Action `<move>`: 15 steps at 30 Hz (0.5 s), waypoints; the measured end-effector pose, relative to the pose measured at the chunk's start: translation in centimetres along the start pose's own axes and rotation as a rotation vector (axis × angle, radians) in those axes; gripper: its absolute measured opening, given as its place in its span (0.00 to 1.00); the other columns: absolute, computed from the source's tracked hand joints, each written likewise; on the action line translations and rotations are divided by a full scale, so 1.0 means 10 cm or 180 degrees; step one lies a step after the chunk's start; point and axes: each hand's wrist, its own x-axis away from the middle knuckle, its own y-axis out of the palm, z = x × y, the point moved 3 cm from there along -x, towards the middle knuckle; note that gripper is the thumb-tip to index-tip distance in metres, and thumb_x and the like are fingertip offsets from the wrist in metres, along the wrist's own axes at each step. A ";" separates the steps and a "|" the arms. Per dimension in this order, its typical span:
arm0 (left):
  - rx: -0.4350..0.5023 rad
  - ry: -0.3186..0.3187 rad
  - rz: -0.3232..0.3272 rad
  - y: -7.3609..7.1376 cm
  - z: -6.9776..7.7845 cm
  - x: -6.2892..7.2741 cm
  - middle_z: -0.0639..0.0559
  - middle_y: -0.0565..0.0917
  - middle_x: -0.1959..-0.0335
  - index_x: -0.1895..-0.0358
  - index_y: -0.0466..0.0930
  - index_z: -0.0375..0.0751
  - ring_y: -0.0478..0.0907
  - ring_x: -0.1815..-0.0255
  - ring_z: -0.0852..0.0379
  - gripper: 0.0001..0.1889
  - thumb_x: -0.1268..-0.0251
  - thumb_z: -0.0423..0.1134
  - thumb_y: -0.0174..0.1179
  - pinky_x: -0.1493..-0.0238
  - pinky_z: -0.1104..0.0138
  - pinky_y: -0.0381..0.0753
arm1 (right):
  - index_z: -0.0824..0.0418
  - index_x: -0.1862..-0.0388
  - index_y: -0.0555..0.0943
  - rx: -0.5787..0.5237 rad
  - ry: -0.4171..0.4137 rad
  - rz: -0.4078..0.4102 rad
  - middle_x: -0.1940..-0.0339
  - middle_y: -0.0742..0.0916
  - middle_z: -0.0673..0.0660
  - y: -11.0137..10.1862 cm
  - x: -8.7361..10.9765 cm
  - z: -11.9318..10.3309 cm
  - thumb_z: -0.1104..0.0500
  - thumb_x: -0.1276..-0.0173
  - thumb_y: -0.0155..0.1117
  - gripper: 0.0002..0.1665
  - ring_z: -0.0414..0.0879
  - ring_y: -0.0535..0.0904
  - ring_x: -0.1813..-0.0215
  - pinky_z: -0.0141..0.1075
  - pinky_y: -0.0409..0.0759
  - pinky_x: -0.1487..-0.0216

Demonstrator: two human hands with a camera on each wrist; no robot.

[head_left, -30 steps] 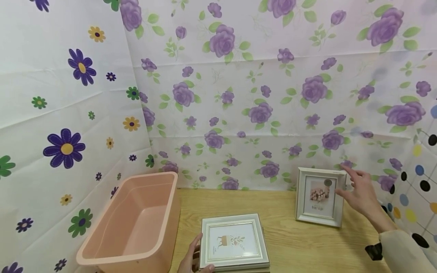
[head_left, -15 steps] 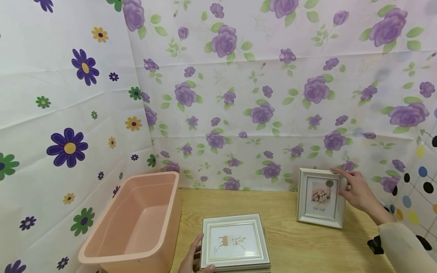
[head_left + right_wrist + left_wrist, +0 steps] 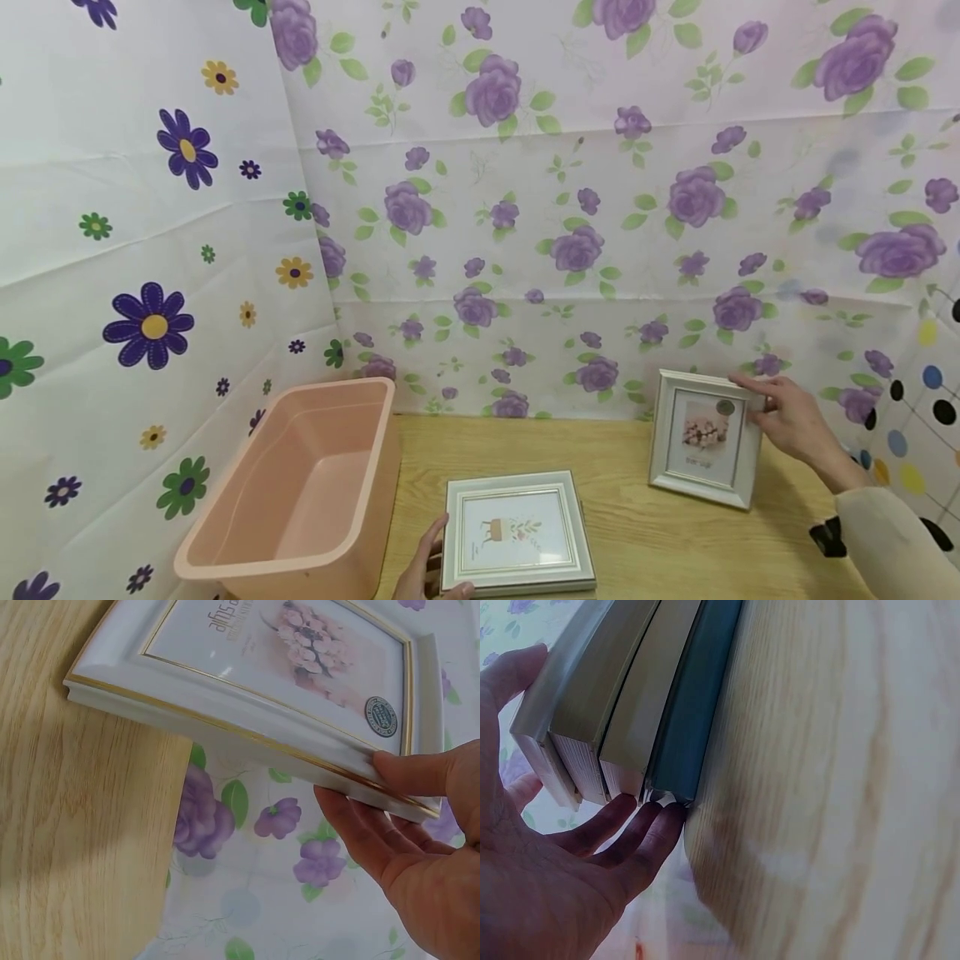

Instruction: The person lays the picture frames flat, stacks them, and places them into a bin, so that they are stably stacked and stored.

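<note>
A white photo frame [image 3: 703, 439] with a pink flower picture stands upright, slightly tilted, at the right rear of the table. My right hand [image 3: 801, 423] pinches its right side: in the right wrist view the thumb [image 3: 412, 772] lies on the front border and the other fingers are behind the edge. Another white photo frame [image 3: 517, 533], with a deer picture, lies face up on a stack. My left hand [image 3: 423, 560] rests at the stack's left front corner, thumb over the frame, fingertips along the side. Below that frame are two cream books [image 3: 641, 697] and a teal book [image 3: 697, 697].
A pink plastic basin [image 3: 300, 475] stands left of the stack on the wooden table [image 3: 525, 442]. Behind is a rose-patterned cloth [image 3: 570, 167]; a daisy-patterned sheet [image 3: 135, 250] hangs on the left and a dotted sheet [image 3: 915, 408] on the right.
My right hand has closed from beside the upright frame onto its right side, and the frame's lower edge has shifted slightly toward me. The left hand and stack stay put.
</note>
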 end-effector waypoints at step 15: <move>-0.0029 0.0050 0.0001 0.00 -0.01 -0.01 0.23 0.75 0.29 0.11 0.51 0.40 0.84 0.39 0.41 0.56 0.34 0.47 0.77 0.53 0.69 0.85 | 0.67 0.28 0.83 -0.0279 0.0765 0.0223 0.57 0.82 0.67 -0.09 0.22 -0.26 0.68 0.30 0.76 0.31 0.19 0.76 0.70 0.31 0.79 0.74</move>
